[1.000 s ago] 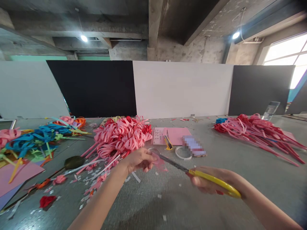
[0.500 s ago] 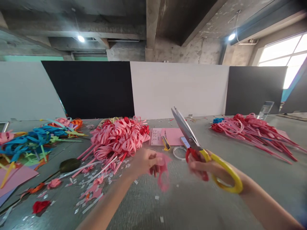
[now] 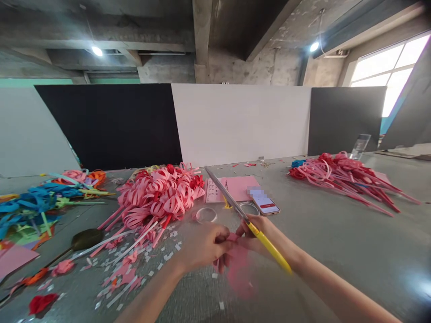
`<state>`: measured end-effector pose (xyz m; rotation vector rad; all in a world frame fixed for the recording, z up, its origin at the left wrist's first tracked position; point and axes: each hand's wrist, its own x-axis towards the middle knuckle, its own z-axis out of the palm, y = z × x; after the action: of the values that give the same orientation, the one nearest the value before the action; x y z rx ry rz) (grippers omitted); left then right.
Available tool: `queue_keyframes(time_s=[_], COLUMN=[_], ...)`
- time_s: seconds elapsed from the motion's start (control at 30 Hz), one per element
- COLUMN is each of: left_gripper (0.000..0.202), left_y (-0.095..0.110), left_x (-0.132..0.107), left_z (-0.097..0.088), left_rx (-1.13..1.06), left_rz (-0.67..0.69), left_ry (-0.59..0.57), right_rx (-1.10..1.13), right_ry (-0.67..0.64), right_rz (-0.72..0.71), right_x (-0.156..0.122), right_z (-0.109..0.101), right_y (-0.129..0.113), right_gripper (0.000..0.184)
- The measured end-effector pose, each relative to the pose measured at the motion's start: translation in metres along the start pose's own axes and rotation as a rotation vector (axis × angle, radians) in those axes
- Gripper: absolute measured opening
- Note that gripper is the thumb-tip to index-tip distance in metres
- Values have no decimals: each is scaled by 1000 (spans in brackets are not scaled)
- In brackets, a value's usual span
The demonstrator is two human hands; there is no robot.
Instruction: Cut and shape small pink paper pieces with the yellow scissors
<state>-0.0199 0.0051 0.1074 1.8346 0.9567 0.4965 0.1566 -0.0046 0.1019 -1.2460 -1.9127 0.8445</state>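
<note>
A big grey table point(image 3: 336, 251) fills the lower part of the view. On it, in the middle, lies a big heap of curly pink strips point(image 3: 158, 197). Far to the right lies a long heap of pink and red strips point(image 3: 340, 177). On the left side is a pile of blue and green strips point(image 3: 30, 206). A flat pink sheet point(image 3: 240, 187) lies just behind the middle heap.

The left hand point(image 3: 202, 246) and the right hand point(image 3: 256, 233) meet close to the person, above the table. The left hand's fingers are curled tight on a pink paper piece point(image 3: 239, 269). The paper hangs down between the two hands and looks blurry. The right hand's fingers are wrapped around the yellow handle of the scissors point(image 3: 235, 208). The blades are shut and point up and away, toward the pink sheet.

A phone point(image 3: 266, 205) lies flat just past the hands. Two clear tape rings point(image 3: 206, 214) lie near it, one on each side of the blades. Tiny paper bits point(image 3: 134, 269) are scattered left of the hands.
</note>
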Motion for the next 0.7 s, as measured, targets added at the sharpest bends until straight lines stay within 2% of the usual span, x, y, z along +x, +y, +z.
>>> queue_keyframes(time_s=[0.17,0.3,0.43,0.57,0.63,0.7], left_gripper=[22,26,27,27,26,25], left_y=[-4,-2,0,-3,-8,-12], left_x=[7,13,15,16,17,18], left_z=[3,18,34,33,26,19], left_rx=[-113,-371,-565,-587,-570,-536], left_rz=[50,84,34,33,47,61], left_ry=[57,124,266,361,441,525], right_rx=[149,313,327,285,215,149], right_ry=[93,209,236,283,269,144], right_rz=[4,10,71,64,43,29], right_x=[1,2,3,3,1,-2], right_z=[5,9,12,6,-4,-16], right_y=[-1,0,1,0,-4,-10], right_gripper=[6,14,21,24,25,25])
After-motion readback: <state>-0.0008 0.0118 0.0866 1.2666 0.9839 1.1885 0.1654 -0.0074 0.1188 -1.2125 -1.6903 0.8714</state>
